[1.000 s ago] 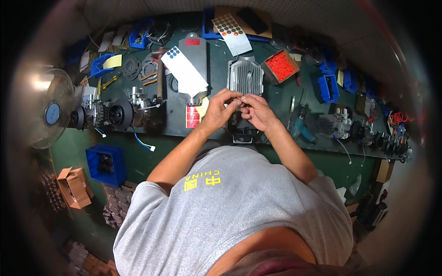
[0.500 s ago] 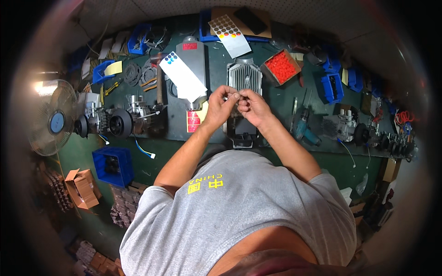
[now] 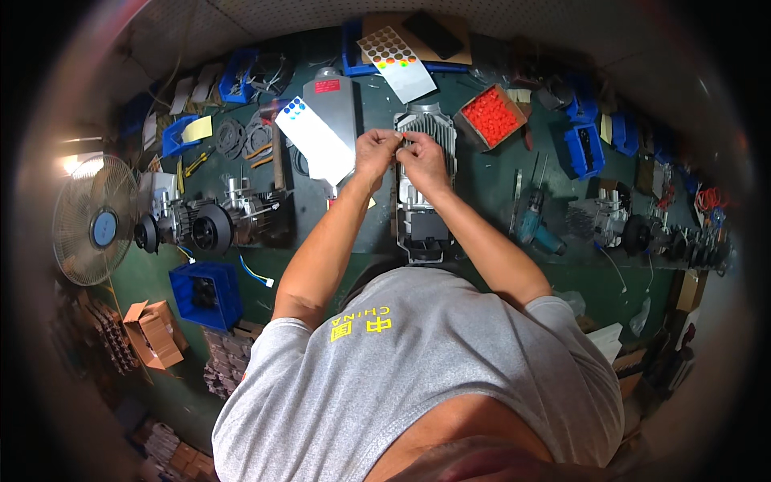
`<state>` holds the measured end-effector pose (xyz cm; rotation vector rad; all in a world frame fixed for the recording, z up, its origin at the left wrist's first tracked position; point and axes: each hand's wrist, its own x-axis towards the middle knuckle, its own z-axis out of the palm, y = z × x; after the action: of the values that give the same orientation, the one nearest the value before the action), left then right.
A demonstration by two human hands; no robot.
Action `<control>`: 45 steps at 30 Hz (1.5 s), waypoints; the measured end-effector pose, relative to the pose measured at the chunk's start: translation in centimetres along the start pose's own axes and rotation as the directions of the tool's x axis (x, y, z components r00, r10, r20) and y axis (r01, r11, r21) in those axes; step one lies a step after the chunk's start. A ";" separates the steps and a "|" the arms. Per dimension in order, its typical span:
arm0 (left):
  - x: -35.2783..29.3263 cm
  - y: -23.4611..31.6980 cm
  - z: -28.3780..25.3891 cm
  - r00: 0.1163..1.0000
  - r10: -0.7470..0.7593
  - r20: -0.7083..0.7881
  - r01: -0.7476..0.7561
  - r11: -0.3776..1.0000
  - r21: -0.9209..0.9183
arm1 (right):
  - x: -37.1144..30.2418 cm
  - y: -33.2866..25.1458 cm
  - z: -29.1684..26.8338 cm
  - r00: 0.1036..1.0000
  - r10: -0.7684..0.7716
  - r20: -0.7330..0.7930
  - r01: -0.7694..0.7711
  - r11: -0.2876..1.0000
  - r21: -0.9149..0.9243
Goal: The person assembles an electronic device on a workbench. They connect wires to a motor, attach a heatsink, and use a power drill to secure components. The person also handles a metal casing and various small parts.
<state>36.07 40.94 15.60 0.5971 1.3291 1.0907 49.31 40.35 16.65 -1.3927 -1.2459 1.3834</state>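
Observation:
My left hand (image 3: 375, 155) and my right hand (image 3: 426, 164) meet fingertip to fingertip, both closed in a pinch. A tiny reddish spot shows at the fingertips, too small to name. Beneath them lies a long silver metal housing (image 3: 442, 143), finned at its far end, with a black part (image 3: 428, 226) in its near half. Left of my left hand, a white sheet with a few blue round stickers (image 3: 320, 148) rests on a grey metal casing (image 3: 341, 104) with a red label. Beyond the housing is a sheet of round stickers (image 3: 412, 78), mostly brownish.
A carton of orange-red caps (image 3: 491, 116) stands right of the housing, a teal power drill (image 3: 533, 223) nearer me. Motor assemblies (image 3: 214, 226) with black impellers line the left, beside a fan (image 3: 98, 221). A hammer (image 3: 278, 153) lies by the casing. Blue bins (image 3: 585, 150) stand along the right.
Both hands have moved a little farther from me and slightly left, still pinched together. My left forearm now covers the red label sheet seen before. The view has shifted slightly.

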 end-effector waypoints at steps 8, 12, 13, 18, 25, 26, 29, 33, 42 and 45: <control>0.7 0.2 0.1 1.000 -0.024 0.003 0.023 0.995 0.092 | -0.6 0.0 -0.5 1.000 0.013 0.013 -0.013 1.000 0.007; 1.0 -0.1 0.5 0.991 0.129 -0.038 -0.118 0.969 0.215 | -1.9 -1.8 -2.4 0.977 0.211 0.034 -0.212 0.933 0.292; 1.5 -0.8 0.2 0.975 0.221 -0.036 -0.199 0.926 0.322 | -1.9 -1.9 -3.2 0.966 0.243 0.088 -0.257 0.869 0.423; 1.6 0.0 0.3 0.906 0.424 0.011 -0.367 0.772 0.519 | -2.2 -3.4 -7.4 0.900 0.312 0.304 -0.429 0.511 0.745; -7.3 3.7 4.9 0.723 0.577 0.381 -0.682 0.510 0.523 | -2.8 -3.4 -8.9 0.934 0.241 0.263 -0.352 0.504 0.789; -8.3 4.0 5.6 0.687 0.573 0.447 -0.718 0.444 0.535 | -3.1 -3.6 -8.9 0.936 0.230 0.265 -0.348 0.517 0.782; -9.3 3.3 6.6 0.734 0.511 0.447 -0.668 0.426 0.610 | -3.8 -3.7 -8.6 0.942 0.227 0.248 -0.335 0.571 0.749; -9.0 2.2 6.3 0.791 0.465 0.397 -0.610 0.633 0.476 | -4.6 -3.9 -9.4 0.953 0.186 0.240 -0.304 0.562 0.769; -9.9 1.9 6.5 0.738 0.551 0.390 -0.675 0.601 0.428 | -6.2 -2.2 -11.8 0.865 0.273 0.421 -0.480 0.695 0.536; -9.6 1.9 6.3 0.678 0.582 0.448 -0.734 0.519 0.437 | -6.2 -2.0 -12.0 0.834 0.298 0.466 -0.537 0.632 0.558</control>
<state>42.61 34.71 22.96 1.7980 1.2195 1.1264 61.46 35.93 20.92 -0.9635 -0.4631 2.2043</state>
